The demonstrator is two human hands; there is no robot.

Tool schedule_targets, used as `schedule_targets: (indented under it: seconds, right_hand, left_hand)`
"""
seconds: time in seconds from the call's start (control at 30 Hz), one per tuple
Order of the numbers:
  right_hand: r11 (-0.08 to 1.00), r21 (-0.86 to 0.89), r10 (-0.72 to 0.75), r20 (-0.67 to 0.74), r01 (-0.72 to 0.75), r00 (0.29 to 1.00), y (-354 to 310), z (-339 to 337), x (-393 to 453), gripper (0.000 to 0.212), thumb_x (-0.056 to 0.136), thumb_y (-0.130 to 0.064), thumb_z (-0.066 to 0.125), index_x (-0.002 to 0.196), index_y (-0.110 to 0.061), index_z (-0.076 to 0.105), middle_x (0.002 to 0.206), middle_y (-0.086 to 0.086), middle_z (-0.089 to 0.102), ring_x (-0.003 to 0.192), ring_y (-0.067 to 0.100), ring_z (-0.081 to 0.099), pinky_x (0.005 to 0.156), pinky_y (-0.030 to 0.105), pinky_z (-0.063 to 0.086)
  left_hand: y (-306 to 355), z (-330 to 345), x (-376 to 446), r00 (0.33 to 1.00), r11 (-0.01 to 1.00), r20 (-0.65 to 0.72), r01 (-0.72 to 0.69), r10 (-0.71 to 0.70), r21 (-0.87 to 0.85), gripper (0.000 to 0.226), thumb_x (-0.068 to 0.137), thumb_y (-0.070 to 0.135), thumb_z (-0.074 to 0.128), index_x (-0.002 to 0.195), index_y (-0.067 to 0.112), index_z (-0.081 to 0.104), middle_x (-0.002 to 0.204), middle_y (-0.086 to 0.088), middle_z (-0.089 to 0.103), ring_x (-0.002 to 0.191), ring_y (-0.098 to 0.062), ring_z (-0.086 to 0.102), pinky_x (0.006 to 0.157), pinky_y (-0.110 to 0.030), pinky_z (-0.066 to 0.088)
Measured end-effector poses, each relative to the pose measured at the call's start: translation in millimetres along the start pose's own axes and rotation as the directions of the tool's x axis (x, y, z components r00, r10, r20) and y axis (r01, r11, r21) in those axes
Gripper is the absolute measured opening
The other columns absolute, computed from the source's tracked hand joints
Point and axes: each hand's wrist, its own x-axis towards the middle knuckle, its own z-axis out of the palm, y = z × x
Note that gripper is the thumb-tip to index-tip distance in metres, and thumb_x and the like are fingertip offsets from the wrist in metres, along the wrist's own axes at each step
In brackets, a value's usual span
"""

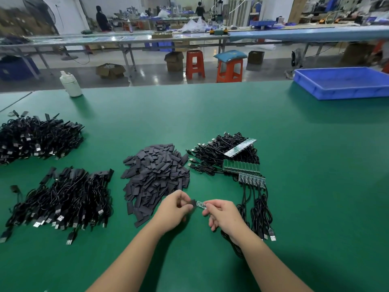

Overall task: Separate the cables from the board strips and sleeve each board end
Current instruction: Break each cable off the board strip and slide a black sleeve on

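Note:
My left hand (175, 209) pinches a black sleeve (191, 204) at the tip of a small green board end (201, 204). My right hand (223, 213) pinches the other side of that board, and its black cable (233, 247) trails down under my right wrist. Just behind my hands lies a heap of loose dark sleeves (156, 175). To the right, board strips (242, 165) with cables still joined lie on a tangle of black cables (216, 154). A row of boards (252, 179) has cables hanging toward me.
Two piles of black cables lie at the left, one far (37, 138) and one near (63, 199). A blue tray (343, 82) stands at the back right, a white bottle (70, 84) at the back left. All rest on the green table (315, 186).

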Motion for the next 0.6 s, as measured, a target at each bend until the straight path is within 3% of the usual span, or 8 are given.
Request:
schedule_targets:
  seconds: [0.1, 0.33, 0.6]
  right_hand:
    - [0.998, 0.060, 0.015, -0.006, -0.015, 1.000, 3, -3, 1, 0.015, 0.100, -0.009, 0.054, 0.108, -0.008, 0.068, 0.083, 0.009, 0.071, 0.051, 0.017, 0.057, 0.049, 0.029, 0.050]
    - [0.999, 0.043, 0.013, 0.017, -0.014, 1.000, 6, -2, 2, 0.016, 0.100, -0.010, 0.055, 0.106, -0.011, 0.069, 0.081, 0.008, 0.070, 0.052, 0.016, 0.059, 0.050, 0.027, 0.052]
    - [0.999, 0.039, 0.015, 0.035, -0.017, 0.999, 9, -4, 4, 0.018, 0.099, -0.009, 0.055, 0.104, -0.011, 0.072, 0.074, 0.005, 0.067, 0.054, 0.018, 0.059, 0.050, 0.028, 0.052]
  left_hand:
    - [-4, 4, -7, 1.000, 0.977, -0.013, -0.012, 0.009, -0.215, 0.013, 0.094, 0.009, 0.064, 0.097, 0.020, 0.069, 0.058, 0.001, 0.063, 0.046, -0.012, 0.052, 0.048, -0.026, 0.046]
    - [-9, 14, -17, 0.999, 0.976, -0.039, 0.004, -0.013, -0.216, 0.023, 0.093, 0.009, 0.064, 0.111, 0.024, 0.068, 0.053, 0.003, 0.059, 0.043, -0.008, 0.048, 0.047, -0.020, 0.044]
    - [-20, 16, -23, 0.993, 0.943, -0.120, -0.027, -0.014, -0.333, 0.026, 0.093, 0.003, 0.063, 0.104, 0.024, 0.072, 0.056, -0.001, 0.061, 0.046, -0.012, 0.049, 0.051, -0.021, 0.045]
